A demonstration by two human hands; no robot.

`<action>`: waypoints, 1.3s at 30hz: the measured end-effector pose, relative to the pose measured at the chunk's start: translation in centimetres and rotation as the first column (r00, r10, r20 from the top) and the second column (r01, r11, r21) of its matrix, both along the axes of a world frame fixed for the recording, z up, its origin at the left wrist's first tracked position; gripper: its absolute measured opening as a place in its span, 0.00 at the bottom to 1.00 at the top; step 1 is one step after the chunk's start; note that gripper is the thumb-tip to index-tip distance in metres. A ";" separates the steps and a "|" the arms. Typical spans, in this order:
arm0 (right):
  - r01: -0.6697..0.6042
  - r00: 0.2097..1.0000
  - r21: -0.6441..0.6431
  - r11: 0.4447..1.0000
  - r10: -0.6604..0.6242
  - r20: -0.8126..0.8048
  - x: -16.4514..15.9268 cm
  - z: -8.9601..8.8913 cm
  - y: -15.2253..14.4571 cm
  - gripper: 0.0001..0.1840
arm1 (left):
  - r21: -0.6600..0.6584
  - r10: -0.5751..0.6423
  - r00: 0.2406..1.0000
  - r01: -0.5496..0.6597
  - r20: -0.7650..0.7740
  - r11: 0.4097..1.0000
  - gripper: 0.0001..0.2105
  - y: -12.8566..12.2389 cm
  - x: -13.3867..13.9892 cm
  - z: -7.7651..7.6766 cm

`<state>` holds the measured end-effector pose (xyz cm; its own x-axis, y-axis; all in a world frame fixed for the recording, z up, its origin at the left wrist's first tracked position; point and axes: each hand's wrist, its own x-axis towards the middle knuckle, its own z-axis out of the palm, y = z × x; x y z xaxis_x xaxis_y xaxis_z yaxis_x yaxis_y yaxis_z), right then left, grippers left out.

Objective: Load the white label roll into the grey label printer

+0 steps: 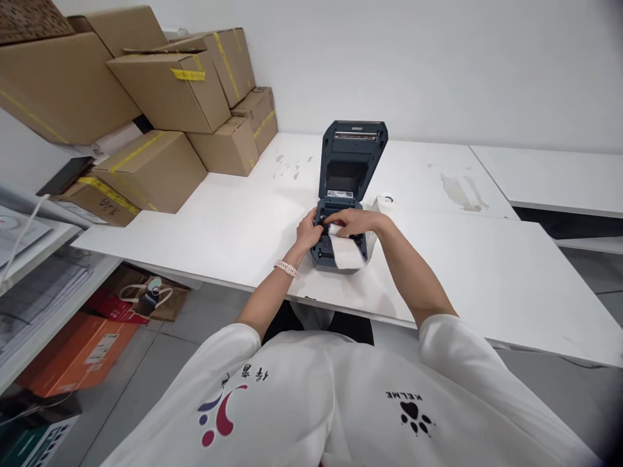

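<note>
A dark label printer [339,260] stands on the white table with its lid [359,144] raised. In its open bay sits a small roll of white label paper [335,229], and a loose strip [346,251] from it hangs over the printer's front. My left hand [308,231] is closed on the left side of the printer, its fingertips reaching inside the rim. From the right, my right hand [351,222] bends over the bay with its fingers closed around the roll, which it partly hides.
Just right of the printer lies a white roll-like item [384,203], partly hidden by my arm. Stacked cardboard boxes [170,91] occupy the table's left end against the wall. Worn patches [462,192] mark the tabletop at right. A shelf and an orange box [82,350] are at lower left.
</note>
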<state>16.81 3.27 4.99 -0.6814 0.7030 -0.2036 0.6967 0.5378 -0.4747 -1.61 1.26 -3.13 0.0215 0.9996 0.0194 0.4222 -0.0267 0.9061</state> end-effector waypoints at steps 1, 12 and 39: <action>-0.004 0.996 -0.029 1.000 0.001 -0.090 1.5 0.6 -0.8 0.28 | 0.001 0.004 1.000 -0.004 0.011 1.000 0.38 0.0 0.0 -0.2; 0.464 0.624 -0.331 0.822 -0.568 -0.537 18.0 -6.6 -9.9 0.21 | -0.027 0.074 0.989 -0.071 0.131 0.997 0.39 0.3 0.3 -1.1; 0.255 0.554 -0.470 0.845 -0.527 -0.645 14.3 -4.0 4.8 0.38 | -0.048 0.129 0.964 -0.121 0.233 0.991 0.38 0.6 0.4 -2.3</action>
